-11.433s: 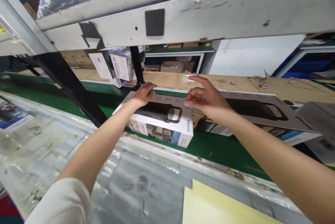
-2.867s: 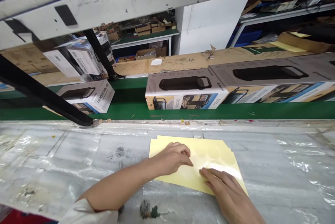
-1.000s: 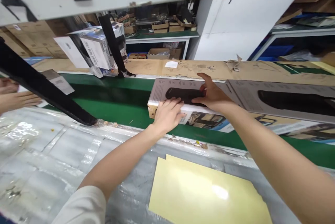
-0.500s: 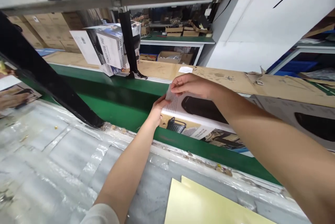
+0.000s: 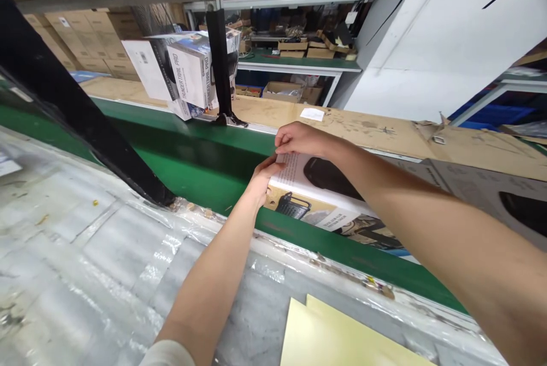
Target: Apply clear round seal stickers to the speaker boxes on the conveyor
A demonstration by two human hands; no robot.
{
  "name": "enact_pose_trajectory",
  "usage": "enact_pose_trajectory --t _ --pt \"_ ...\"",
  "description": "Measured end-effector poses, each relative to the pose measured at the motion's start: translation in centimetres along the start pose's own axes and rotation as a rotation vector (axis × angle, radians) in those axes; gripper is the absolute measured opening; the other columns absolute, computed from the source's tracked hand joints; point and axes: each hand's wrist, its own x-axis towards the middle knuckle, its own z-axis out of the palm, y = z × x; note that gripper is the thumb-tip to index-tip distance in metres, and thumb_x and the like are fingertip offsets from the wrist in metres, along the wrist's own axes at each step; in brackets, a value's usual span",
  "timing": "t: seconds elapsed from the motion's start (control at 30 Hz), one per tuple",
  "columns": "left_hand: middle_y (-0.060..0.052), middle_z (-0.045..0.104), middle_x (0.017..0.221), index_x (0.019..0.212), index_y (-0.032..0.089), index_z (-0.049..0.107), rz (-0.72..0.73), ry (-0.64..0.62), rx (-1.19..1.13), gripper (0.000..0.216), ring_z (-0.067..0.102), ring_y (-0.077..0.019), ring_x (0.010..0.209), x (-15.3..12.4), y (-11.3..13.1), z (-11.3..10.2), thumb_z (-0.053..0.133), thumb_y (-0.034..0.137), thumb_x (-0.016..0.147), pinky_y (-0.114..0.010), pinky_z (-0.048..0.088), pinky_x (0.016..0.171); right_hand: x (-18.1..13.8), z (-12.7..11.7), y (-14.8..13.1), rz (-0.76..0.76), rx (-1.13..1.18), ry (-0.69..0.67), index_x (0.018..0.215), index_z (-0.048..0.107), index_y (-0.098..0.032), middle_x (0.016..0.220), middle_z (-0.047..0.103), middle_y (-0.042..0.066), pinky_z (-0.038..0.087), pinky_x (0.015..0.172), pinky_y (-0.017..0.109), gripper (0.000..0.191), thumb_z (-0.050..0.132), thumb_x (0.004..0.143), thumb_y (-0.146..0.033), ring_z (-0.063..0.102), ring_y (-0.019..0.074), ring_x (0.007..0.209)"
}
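On green belt [image 5: 200, 172]: two boxes [image 5: 329, 200]; left hand [image 5: 261, 181] grips one's end; right hand [image 5: 293, 140], fingertips pressed together.

From afar I see a white wall [image 5: 453, 52]; left of it, a green-topped bench [image 5: 299, 61]; farther left, stacked brown cartons [image 5: 96, 38].

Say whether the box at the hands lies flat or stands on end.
Flat: it lies lengthwise along the green belt, dark picture facing up. The left hand and right hand are at one end.
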Motion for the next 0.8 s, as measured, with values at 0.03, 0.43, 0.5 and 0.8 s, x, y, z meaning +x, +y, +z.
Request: enact_pose_trajectory --t 0.03,0.43,0.5,0.8 --pt "-0.007 0.078 0.089 0.103 0.017 0.076 -0.003 0.005 -0.001 0.047 0.073 -0.0263 0.083 0.0 0.1 -0.1 0.084 0.027 0.058 -0.033 0.05 0.075 0.0 0.2 0.0 -0.018 -0.038 0.012 0.072 0.065 -0.02 0.065 0.064 -0.003 0.044 0.056 0.025 0.022 0.087 0.069 -0.016 0.058 0.012 0.057" --pt "-0.004 0.075 0.08 0.1 0.018 0.075 0.037 0.059 0.038 0.046 0.073 -0.0275 0.082 0.1 0.4 -0.6 0.081 0.029 0.056 -0.034 0.05 0.073 1.3 1.1 1.2 0.112 -0.297 0.321 0.09 0.068 -0.02 0.083 0.07 0.005 0.049 0.06 0.03 0.019 0.074 0.074 -0.013 0.062 0.0199 0.071" --pt "-0.003 0.074 0.079 0.099 0.018 0.073 0.06 0.105 0.049 0.045 0.071 -0.0258 0.079 0.0 0.4 -0.5 0.079 0.029 0.055 -0.034 0.05 0.073 0.7 1.1 2.1 0.007 -0.312 0.353 0.101 0.071 -0.019 0.097 0.073 0.008 0.053 0.071 0.032 0.026 0.06 0.08 -0.007 0.066 0.0218 0.083" --pt "0.005 0.064 0.081 0.096 0.023 0.058 0.297 0.358 0.116 0.051 0.066 -0.0179 0.081 0.7 0.7 -0.9 0.08 0.023 0.051 -0.03 0.051 0.076 -1.7 2.6 -0.2 -0.616 -1.226 0.076 0.087 0.073 -0.012 0.096 0.075 0.007 0.049 0.092 0.035 0.02 0.055 0.096 -0.013 0.067 0.0219 0.113"
